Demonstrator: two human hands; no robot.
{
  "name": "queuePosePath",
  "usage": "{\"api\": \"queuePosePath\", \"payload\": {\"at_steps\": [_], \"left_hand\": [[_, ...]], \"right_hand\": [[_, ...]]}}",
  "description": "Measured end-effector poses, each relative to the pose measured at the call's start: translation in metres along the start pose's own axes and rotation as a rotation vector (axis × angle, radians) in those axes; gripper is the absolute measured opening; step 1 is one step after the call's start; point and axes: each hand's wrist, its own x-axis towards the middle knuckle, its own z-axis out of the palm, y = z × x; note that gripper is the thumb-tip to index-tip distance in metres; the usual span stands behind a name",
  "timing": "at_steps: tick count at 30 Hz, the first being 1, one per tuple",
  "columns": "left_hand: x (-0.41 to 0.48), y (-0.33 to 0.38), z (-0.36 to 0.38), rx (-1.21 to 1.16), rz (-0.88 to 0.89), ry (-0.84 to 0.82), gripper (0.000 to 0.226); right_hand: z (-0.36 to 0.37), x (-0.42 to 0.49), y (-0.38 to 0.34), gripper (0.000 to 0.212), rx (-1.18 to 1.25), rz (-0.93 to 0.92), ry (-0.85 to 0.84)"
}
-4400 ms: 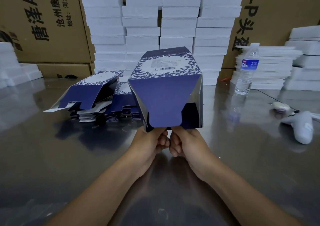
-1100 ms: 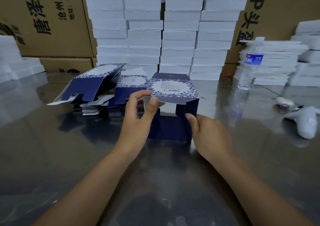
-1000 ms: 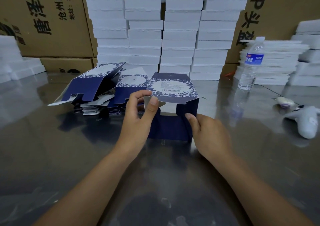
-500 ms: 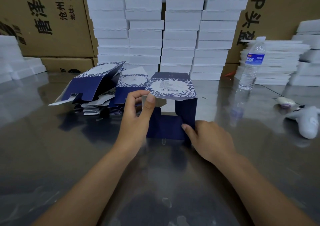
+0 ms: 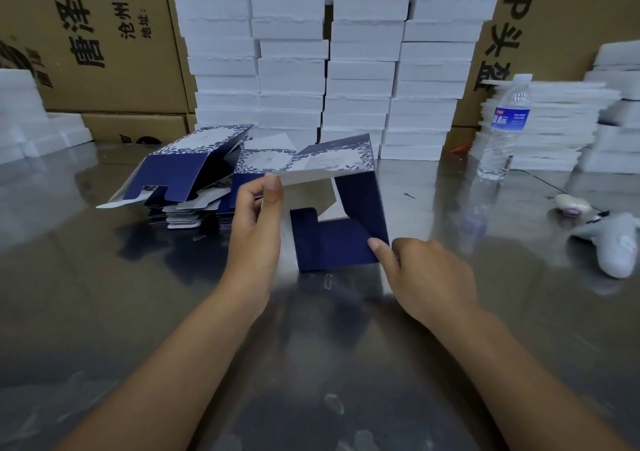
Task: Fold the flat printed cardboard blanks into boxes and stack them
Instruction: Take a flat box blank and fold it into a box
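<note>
Held one half-folded box (image 5: 339, 243) on desk (image 5: 104, 295) between two hands: open end toward wrists, long axis away from them. Pinched top-left edge with left hand (image 5: 254, 232). Touched lower flap with right hand (image 5: 429, 277) forefinger; grip impossible to tell. Beyond left hand, pile of blanks (image 5: 194, 208), overlapped, uncountable.

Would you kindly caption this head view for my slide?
Left hand pinches a blue box by its top panel; right hand grips its lower corner.
</note>
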Motion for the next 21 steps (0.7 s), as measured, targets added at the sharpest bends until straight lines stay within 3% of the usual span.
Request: {"api": "queuePosePath", "payload": {"at_steps": [5, 12, 15, 19, 21], "left_hand": [[0.0015, 0.003, -0.0016, -0.026, -0.068, 0.068, 0.049], [-0.0004, 0.0014, -0.0012, -0.02, -0.003, 0.036, 0.048], [-0.0008, 0.0009, -0.0002, -0.003, 0.009, 0.028, 0.057], [-0.0023, 0.0006, 0.0029, 0.036, 0.046, 0.002, 0.044], [-0.0041, -0.0004, 0.0053, 0.035, 0.075, -0.025, 0.034]], "right_hand": [[0.0002, 0.0011, 0.0001, 0.049, 0.018, 0.075, -0.062], [0.0027, -0.0013, -0.0004, 0.051, 0.001, 0.024, -0.062], [0.0039, -0.0016, -0.0006, 0.046, 0.019, 0.015, 0.038], [0.006, 0.0001, -0.0048, 0.061, 0.459, -0.093, 0.241], [0.0028, 0.0004, -0.0085, 0.069, 0.559, -0.196, 0.382]]}}
